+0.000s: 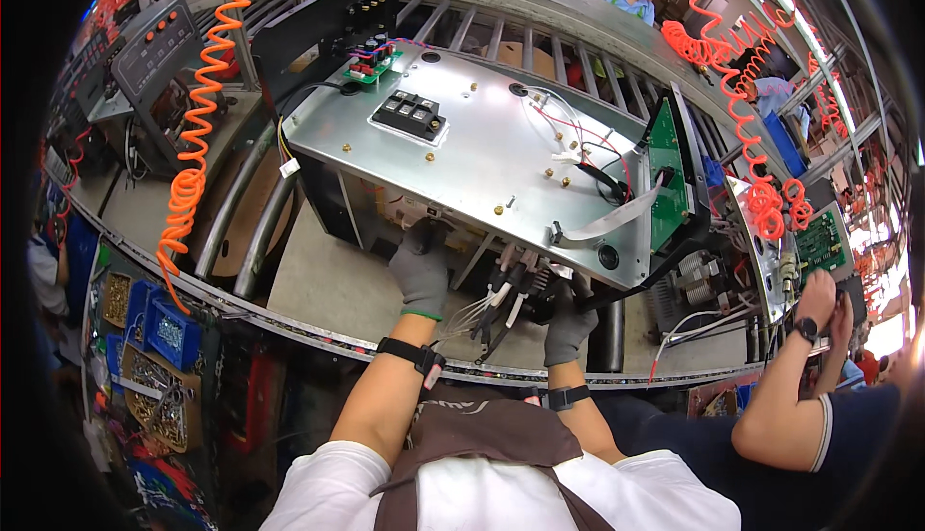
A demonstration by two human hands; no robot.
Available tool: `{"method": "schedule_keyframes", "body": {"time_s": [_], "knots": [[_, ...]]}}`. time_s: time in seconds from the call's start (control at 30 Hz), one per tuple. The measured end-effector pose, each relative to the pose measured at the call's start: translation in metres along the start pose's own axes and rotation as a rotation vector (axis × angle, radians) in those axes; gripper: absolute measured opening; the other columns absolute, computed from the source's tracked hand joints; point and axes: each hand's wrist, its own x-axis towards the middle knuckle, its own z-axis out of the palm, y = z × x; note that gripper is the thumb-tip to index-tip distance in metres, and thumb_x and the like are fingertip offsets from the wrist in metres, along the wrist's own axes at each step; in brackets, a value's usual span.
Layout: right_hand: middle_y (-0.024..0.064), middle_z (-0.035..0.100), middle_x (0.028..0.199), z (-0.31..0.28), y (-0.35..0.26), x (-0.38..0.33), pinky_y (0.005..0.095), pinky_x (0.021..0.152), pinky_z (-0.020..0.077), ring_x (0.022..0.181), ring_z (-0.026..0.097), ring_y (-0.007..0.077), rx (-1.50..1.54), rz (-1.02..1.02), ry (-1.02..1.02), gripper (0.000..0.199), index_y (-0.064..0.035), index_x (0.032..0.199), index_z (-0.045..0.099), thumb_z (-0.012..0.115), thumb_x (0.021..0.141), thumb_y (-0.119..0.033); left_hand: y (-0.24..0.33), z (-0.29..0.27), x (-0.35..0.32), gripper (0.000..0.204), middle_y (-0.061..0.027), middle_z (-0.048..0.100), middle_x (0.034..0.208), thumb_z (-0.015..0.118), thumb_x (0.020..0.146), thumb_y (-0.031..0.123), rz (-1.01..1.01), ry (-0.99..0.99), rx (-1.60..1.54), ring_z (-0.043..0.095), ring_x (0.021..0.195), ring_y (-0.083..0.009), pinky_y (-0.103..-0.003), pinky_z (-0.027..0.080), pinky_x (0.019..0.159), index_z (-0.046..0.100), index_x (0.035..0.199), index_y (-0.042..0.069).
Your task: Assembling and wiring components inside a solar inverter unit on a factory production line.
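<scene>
**Q:** Where are your hands?

**A:** Just below the middle of the frame. My left hand (421,274), in a grey glove, presses up against the lower edge of the metal chassis (482,160); its fingers are curled together, though I cannot tell whether they grip anything. My right hand (568,322), also gloved, sits slightly right of centre, fingers closed around the bundle of wires (501,305) hanging from under the chassis.

**Q:** What lies beyond them?

**A:** The chassis fills the centre, tilted, resting on a roller conveyor (540,44). A black power module (409,115) is mounted on its upper left part, a small green circuit board (371,66) above that. At its right end stands a larger green board (667,174), with a flat grey ribbon cable (617,218) curving up to it.

**Q:** And further off?

**A:** An orange coiled air hose (198,117) hangs at upper left. At lower right, a co-worker's hand (817,298) reaches toward another unit.
</scene>
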Motion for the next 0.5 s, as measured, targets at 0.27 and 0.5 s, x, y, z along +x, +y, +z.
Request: {"method": "schedule_keyframes", "body": {"time_s": [0.27,0.5], "knots": [[0.0052,0.064,0.085,-0.002,0.008,0.002,0.0222,0.059,0.0453,0.067,0.056,0.0088,0.07,0.026,-0.021,0.031,0.0045,0.11,0.061,0.062,0.079,0.0,0.001,-0.02,0.008,0.023,-0.0139,0.066,0.088,0.06,0.083,0.031,0.366,-0.141,0.569,0.063,0.08,-0.033,-0.034,0.051,0.066,0.065,0.096,0.012],[0.0059,0.064,0.088,-0.006,0.017,0.005,0.0227,0.056,0.0454,0.064,0.056,0.0091,0.038,-0.034,-0.05,0.033,0.0043,0.112,0.06,0.062,0.079,0.001,-0.009,0.001,-0.001,0.026,-0.0099,0.068,0.097,0.063,0.083,0.011,-0.014,-0.059,-0.121,0.064,0.08,-0.0152,-0.026,0.049,0.073,0.066,0.108,0.006]]}}
